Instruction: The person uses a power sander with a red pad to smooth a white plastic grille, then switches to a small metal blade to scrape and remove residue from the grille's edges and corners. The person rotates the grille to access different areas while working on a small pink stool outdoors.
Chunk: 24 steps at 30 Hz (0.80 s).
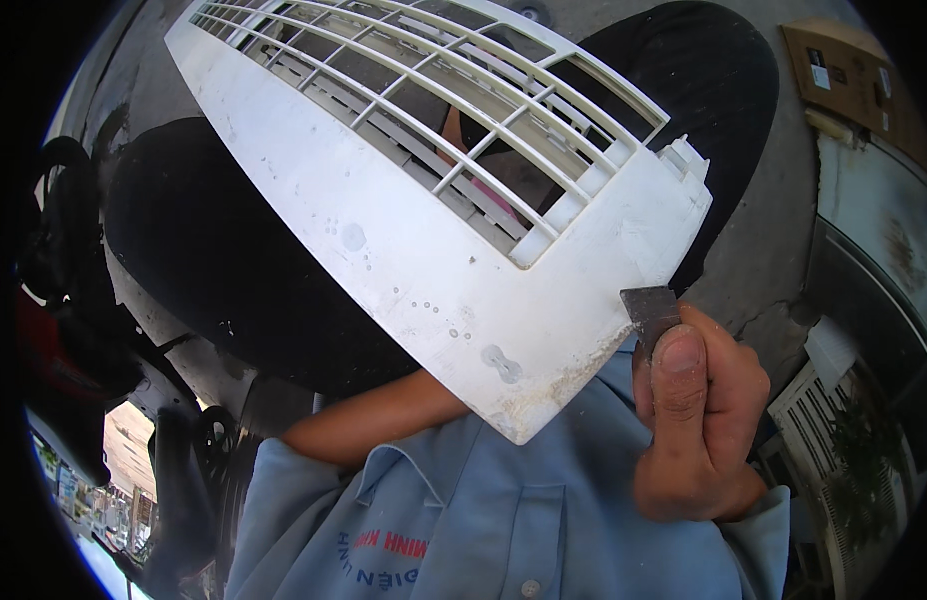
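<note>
A white plastic air conditioner cover [383,258] with a long slatted grille lies slanted across my lap, its near corner toward my chest. Brownish grime and chipped spots mark its lower right edge, and grey blotches dot its face. In my right hand [698,410], closed with the thumb on top, is a small dark grey piece of sandpaper [650,308], pinched against the cover's right edge. My left forearm [378,418] passes beneath the cover. The left hand's fingers are hidden behind it. A patch of skin shows through the grille, but I cannot tell what it belongs to.
My dark-trousered legs [223,270] are bent under the cover. A motorbike [93,340] stands at the left. On the right are a cardboard box [858,85], a white panel [873,220] and a slotted white casing [818,430] beside a plant. Grey concrete floor [768,250] lies around.
</note>
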Available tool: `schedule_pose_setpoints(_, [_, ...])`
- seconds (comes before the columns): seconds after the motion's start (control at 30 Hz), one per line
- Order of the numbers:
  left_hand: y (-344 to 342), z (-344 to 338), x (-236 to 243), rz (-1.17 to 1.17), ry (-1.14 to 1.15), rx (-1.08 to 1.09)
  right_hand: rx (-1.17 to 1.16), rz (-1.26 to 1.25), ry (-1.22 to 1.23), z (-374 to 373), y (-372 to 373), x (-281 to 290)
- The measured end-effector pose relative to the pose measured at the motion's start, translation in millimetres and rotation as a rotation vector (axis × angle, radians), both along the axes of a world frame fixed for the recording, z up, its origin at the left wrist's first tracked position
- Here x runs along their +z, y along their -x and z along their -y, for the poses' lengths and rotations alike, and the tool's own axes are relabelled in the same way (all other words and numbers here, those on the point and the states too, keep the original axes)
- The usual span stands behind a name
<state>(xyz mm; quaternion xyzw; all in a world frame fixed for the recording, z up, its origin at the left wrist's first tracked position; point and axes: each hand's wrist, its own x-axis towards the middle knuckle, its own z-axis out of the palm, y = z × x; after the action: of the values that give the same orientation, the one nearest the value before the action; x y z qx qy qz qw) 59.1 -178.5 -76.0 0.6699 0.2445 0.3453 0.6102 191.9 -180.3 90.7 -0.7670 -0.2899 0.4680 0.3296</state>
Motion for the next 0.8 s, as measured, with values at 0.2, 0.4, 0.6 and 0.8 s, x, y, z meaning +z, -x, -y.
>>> schedule_pose_setpoints(0.2, [-4.2, -2.8, 0.2, 0.012, 0.001, 0.013, 0.063, 0.012, -0.034, -2.0, -0.8, -1.7])
schedule_pose_setpoints(0.4, [1.6, -1.9, -0.1, 0.015, -0.005, 0.024, 0.065, 0.076, 0.022, 0.1, -7.6, 6.1])
schedule_pose_setpoints(0.6, [-5.7, -0.5, 0.2, 0.036, -0.001, 0.036, 0.068, 0.055, 0.063, -7.2, -16.6, 17.1])
schedule_pose_setpoints(0.8, [-8.7, -2.2, 4.2, 0.062, 0.012, 0.041, 0.160, 0.083, 0.143, -13.6, -2.9, 26.0])
